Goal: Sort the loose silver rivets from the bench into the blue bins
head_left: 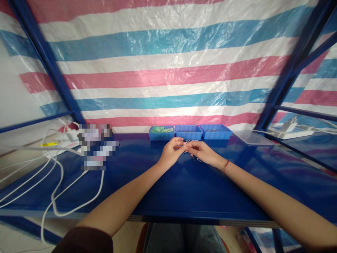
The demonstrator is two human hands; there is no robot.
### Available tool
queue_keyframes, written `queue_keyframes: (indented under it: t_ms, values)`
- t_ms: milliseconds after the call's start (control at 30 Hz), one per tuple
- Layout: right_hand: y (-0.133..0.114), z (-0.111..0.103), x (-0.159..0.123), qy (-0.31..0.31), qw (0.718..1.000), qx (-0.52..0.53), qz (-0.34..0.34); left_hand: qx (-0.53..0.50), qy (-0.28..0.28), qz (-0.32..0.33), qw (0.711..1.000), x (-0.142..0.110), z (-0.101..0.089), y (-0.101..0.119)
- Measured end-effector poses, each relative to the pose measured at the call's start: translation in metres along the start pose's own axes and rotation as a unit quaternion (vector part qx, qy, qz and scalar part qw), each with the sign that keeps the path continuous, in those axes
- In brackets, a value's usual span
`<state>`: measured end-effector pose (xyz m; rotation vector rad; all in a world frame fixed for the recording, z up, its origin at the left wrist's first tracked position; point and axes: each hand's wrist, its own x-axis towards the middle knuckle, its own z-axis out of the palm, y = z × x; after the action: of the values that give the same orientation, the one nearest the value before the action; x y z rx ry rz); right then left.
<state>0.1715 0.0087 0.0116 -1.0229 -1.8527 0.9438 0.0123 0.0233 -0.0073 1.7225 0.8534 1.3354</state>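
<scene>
Broadly, a shiny plastic sheet striped red, white and blue (168,80) backs a glossy dark-blue tabletop (184,193). Along the table's far edge stand three rectangular blue plastic bins (189,135) in a row; the leftmost contains something green, the other two small metallic bits. Just short of them, the person's bare left hand (172,151) and bare right hand (203,151), the latter with a thin red cord (225,167) at its wrist, meet at the fingertips. Both are half curled, thumbs drawn close to the forefingers; whether either pinches a piece cannot be told. Slender dark-and-silver metal pieces (198,160) lie on the table, around and partly behind the fingers.
</scene>
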Motion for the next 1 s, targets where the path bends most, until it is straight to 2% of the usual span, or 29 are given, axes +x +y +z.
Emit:
queue_keyframes:
  t_ms: [300,567,867,1000]
  values:
    - [-0.003,0.001,0.000,0.020,1.000,0.014,-0.014,-0.030,0.016,0.000,0.999,0.001,-0.001,0.002]
    - [-0.006,0.002,-0.002,0.014,0.999,0.026,-0.012,0.043,0.027,0.018,0.999,-0.001,-0.003,0.010]
    - [0.000,0.002,-0.001,0.016,0.999,0.026,-0.030,0.038,0.031,0.023,0.999,-0.001,-0.001,0.010]
    - [0.003,0.002,0.000,0.039,0.998,0.039,-0.042,0.034,0.033,0.023,0.999,-0.001,0.000,0.010]
